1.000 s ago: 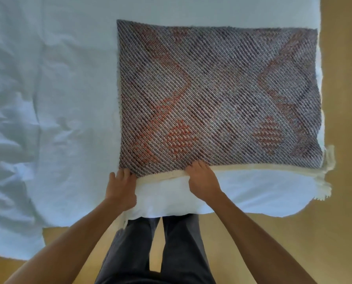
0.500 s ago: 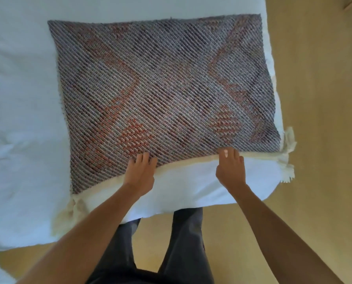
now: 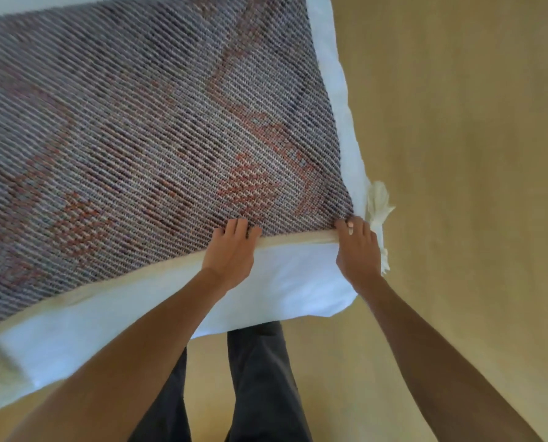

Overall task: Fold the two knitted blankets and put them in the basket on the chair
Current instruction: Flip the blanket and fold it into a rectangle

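Observation:
A grey-purple knitted blanket [image 3: 145, 129] with orange diamond patterns lies flat on a white bed [image 3: 298, 288]. A cream band runs along its near edge, and cream tassels [image 3: 378, 205] hang at the near right corner. My left hand [image 3: 231, 250] grips that near edge, fingers curled over the knit. My right hand [image 3: 357, 247] grips the near right corner beside the tassels. No basket, chair or second blanket is in view.
The bed's corner juts toward me, with a light wooden floor [image 3: 457, 154] to its right and in front. My legs in dark trousers [image 3: 260, 384] stand close against the bed's near side.
Both hands have moved to the right along the blanket's near edge. My right hand has reached the right corner, and the view has swung right and closer.

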`<move>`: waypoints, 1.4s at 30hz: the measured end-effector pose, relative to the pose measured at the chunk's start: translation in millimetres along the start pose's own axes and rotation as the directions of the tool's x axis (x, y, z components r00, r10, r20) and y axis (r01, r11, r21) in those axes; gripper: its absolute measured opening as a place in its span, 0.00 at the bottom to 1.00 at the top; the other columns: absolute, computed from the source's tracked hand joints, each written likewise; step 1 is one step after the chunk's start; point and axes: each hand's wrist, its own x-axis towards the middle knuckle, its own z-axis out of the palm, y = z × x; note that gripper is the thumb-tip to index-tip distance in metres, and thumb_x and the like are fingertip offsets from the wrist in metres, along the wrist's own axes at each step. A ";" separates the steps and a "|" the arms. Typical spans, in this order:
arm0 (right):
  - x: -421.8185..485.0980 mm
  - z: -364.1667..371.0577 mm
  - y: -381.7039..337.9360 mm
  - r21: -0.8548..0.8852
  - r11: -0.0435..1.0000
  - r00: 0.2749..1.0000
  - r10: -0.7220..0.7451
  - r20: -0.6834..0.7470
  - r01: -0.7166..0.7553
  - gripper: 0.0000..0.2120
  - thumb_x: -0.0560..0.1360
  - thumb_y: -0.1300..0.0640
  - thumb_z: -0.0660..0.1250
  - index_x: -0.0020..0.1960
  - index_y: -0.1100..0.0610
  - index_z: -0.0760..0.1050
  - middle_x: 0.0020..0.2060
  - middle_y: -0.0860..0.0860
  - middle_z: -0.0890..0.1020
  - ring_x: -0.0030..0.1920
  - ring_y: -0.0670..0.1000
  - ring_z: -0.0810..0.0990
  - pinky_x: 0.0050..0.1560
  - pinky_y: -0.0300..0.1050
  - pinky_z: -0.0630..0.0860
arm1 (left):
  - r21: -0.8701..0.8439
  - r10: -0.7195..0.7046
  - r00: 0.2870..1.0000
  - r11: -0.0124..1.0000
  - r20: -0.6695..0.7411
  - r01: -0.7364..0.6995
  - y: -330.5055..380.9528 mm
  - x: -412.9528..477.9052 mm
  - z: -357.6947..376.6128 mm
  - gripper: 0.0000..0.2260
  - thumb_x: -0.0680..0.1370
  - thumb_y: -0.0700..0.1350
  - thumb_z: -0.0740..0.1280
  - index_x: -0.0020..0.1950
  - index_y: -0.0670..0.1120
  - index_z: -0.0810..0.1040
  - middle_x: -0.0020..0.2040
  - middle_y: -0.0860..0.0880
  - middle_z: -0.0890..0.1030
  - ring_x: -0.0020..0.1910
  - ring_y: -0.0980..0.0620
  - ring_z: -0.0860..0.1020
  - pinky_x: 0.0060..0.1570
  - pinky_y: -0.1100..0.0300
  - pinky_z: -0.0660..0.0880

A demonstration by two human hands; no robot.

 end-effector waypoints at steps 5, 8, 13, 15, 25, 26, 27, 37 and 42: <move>8.7 1.7 13.2 0.046 0.999 0.999 -0.020 -0.029 0.021 0.18 0.58 0.70 0.66 0.47 0.61 0.73 0.41 0.60 0.76 0.39 0.60 0.76 0.42 0.51 0.74 | 0.041 0.009 0.999 0.999 0.047 -0.011 14.9 18.4 -9.8 0.14 0.75 0.41 0.64 0.59 0.45 0.68 0.53 0.44 0.71 0.49 0.46 0.71 0.42 0.54 0.72; 12.6 1.8 18.5 0.074 0.997 0.999 -0.036 -0.022 0.037 0.16 0.59 0.71 0.67 0.45 0.62 0.73 0.38 0.60 0.75 0.37 0.60 0.75 0.39 0.50 0.73 | 0.048 0.002 0.998 0.999 0.060 -0.005 18.4 23.6 -13.9 0.15 0.74 0.38 0.62 0.61 0.44 0.67 0.54 0.43 0.70 0.49 0.46 0.71 0.42 0.54 0.71; 11.2 -0.9 21.7 0.058 0.997 0.998 -0.050 -0.033 0.052 0.14 0.58 0.72 0.69 0.41 0.61 0.72 0.34 0.58 0.74 0.31 0.58 0.73 0.33 0.49 0.72 | 0.031 -0.004 0.995 1.000 0.100 0.001 25.6 23.6 -17.9 0.18 0.73 0.36 0.64 0.63 0.44 0.67 0.56 0.43 0.71 0.50 0.45 0.72 0.43 0.54 0.73; 4.3 -1.9 21.9 0.068 0.996 0.999 -0.048 -0.006 0.049 0.14 0.57 0.72 0.70 0.39 0.61 0.72 0.34 0.57 0.73 0.30 0.57 0.73 0.32 0.48 0.72 | 0.013 0.008 0.993 1.000 0.119 -0.010 28.0 18.9 -17.7 0.19 0.74 0.35 0.63 0.64 0.43 0.67 0.57 0.43 0.70 0.52 0.45 0.72 0.43 0.55 0.73; 0.0 -10.2 17.5 0.304 0.939 0.966 0.088 0.243 -0.162 0.09 0.71 0.65 0.61 0.51 0.64 0.71 0.48 0.59 0.72 0.41 0.60 0.76 0.35 0.47 0.68 | -0.035 0.060 0.973 0.998 0.222 -0.054 29.1 17.8 -17.3 0.15 0.77 0.45 0.58 0.64 0.45 0.67 0.59 0.44 0.68 0.56 0.45 0.69 0.52 0.54 0.71; 5.3 -11.9 19.6 0.338 0.919 0.968 0.136 0.210 -0.203 0.09 0.74 0.63 0.59 0.54 0.63 0.71 0.49 0.59 0.72 0.43 0.60 0.76 0.37 0.47 0.70 | -0.057 0.054 0.975 0.997 0.215 -0.043 29.6 21.3 -20.0 0.14 0.77 0.47 0.56 0.62 0.45 0.68 0.58 0.44 0.70 0.55 0.46 0.70 0.51 0.54 0.71; 11.4 -13.2 22.0 0.378 0.897 0.969 0.174 0.178 -0.231 0.11 0.75 0.61 0.59 0.56 0.63 0.71 0.50 0.59 0.73 0.45 0.60 0.76 0.39 0.49 0.71 | -0.083 0.044 0.979 0.996 0.198 -0.028 30.9 25.9 -23.8 0.13 0.78 0.47 0.55 0.60 0.44 0.69 0.56 0.44 0.71 0.54 0.46 0.70 0.50 0.55 0.71; 48.0 -44.5 -2.9 0.561 0.747 0.910 0.142 0.389 -0.357 0.09 0.72 0.61 0.64 0.45 0.58 0.63 0.35 0.51 0.72 0.38 0.56 0.73 0.36 0.45 0.65 | -0.534 -0.217 0.974 0.817 0.066 0.218 50.0 94.6 -82.6 0.11 0.80 0.45 0.55 0.56 0.41 0.72 0.51 0.44 0.74 0.44 0.49 0.73 0.41 0.57 0.72; 21.3 -72.8 -54.4 0.569 0.804 0.965 0.018 0.262 -0.170 0.08 0.74 0.61 0.61 0.50 0.57 0.63 0.39 0.51 0.73 0.35 0.54 0.73 0.34 0.44 0.65 | -0.690 -0.325 0.945 0.676 0.036 0.259 39.4 127.8 -116.8 0.13 0.81 0.51 0.55 0.55 0.43 0.70 0.48 0.44 0.76 0.39 0.49 0.75 0.37 0.52 0.76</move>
